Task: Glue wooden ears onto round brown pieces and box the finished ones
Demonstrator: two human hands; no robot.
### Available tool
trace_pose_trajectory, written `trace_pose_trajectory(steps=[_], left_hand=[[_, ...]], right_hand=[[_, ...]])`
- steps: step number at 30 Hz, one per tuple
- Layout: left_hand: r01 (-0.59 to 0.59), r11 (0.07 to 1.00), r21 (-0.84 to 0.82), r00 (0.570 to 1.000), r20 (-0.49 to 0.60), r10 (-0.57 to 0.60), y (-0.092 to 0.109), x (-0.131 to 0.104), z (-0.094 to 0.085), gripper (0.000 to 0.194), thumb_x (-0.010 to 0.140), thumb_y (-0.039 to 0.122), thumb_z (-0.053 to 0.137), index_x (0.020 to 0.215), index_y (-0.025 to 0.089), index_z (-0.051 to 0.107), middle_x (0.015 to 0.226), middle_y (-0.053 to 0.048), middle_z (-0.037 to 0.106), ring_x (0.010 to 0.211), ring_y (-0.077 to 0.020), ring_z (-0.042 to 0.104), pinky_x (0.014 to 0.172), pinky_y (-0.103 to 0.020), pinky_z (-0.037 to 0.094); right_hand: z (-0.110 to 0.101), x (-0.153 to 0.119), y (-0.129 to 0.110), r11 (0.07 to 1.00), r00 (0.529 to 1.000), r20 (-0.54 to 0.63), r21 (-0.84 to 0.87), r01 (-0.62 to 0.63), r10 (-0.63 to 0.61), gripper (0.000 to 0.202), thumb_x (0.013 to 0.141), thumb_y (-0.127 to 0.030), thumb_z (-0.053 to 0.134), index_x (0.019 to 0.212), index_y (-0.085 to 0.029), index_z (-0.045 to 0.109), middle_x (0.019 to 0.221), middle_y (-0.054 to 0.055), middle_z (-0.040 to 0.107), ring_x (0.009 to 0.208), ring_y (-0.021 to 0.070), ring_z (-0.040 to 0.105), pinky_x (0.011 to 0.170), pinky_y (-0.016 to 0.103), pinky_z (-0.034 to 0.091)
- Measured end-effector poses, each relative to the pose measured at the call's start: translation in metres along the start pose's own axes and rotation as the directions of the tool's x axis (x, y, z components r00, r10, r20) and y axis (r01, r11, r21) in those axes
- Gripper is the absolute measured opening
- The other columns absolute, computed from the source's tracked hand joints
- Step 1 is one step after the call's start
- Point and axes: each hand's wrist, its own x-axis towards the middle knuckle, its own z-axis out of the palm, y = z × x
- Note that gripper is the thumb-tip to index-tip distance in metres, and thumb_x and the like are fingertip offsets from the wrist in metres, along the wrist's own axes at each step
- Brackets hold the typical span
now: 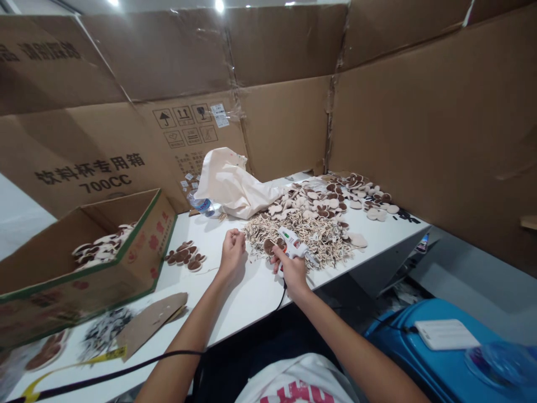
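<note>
My right hand (292, 270) is wrapped around a white glue gun (288, 237), whose nozzle points right over the heap. A brown round-lobed felt piece (269, 246) shows right by the fingers of that hand; I cannot tell whether it is held too. My left hand (233, 249) is closed with its fingertips together, at the left edge of a heap of thin cream-coloured strips (331, 240). Anything between those fingertips is too small to make out. Behind the strips lie many brown and cream felt cutouts (312, 201).
A cardboard box (145, 252) with cutouts inside stands at left, beside a small group of brown pieces (184, 256). A cream bag (235, 187) and plastic bottle (202, 206) are at the back. Cardboard walls (285, 123) enclose the table. A blue stool (423, 319) carries a white power bank (447, 334).
</note>
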Motion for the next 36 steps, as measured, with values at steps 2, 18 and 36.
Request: trace_pose_trajectory(steps=[2, 18, 36], left_hand=[[-0.102, 0.973, 0.206, 0.992, 0.096, 0.083, 0.0, -0.001, -0.006, 0.022, 0.087, 0.039, 0.069, 0.094, 0.024, 0.054, 0.063, 0.008, 0.048, 0.053, -0.0114, 0.041, 0.053, -0.021, 0.031], [-0.434, 0.507, 0.744, 0.869, 0.494, 0.019, 0.005, 0.004, -0.036, 0.011, 0.077, 0.025, 0.069, 0.088, 0.026, 0.073, 0.076, -0.001, 0.068, 0.072, -0.0219, 0.062, 0.067, -0.031, 0.039], [-0.294, 0.881, 0.371, 0.943, 0.265, 0.203, 0.011, -0.002, -0.016, 0.008, 0.082, 0.025, 0.077, 0.083, 0.022, 0.069, 0.081, -0.002, 0.068, 0.07, -0.017, 0.058, 0.067, -0.026, 0.045]], right_hand=[[0.0, 0.0, 0.0, 1.0, 1.0, 0.002, 0.0, 0.006, -0.006, 0.038, 0.077, -0.051, 0.085, 0.074, -0.02, 0.064, 0.058, 0.001, 0.067, 0.04, 0.0116, 0.053, 0.04, 0.024, 0.042], [0.001, 0.0, 0.001, 0.999, 0.999, 0.013, 0.015, 0.033, -0.033, 0.035, 0.078, -0.049, 0.084, 0.076, -0.021, 0.064, 0.057, -0.001, 0.066, 0.039, 0.0118, 0.053, 0.04, 0.025, 0.043], [0.001, 0.002, 0.0, 1.0, 1.0, 0.005, 0.011, 0.002, -0.002, 0.035, 0.076, -0.05, 0.084, 0.078, -0.021, 0.065, 0.058, -0.001, 0.067, 0.04, 0.0121, 0.054, 0.04, 0.024, 0.042]])
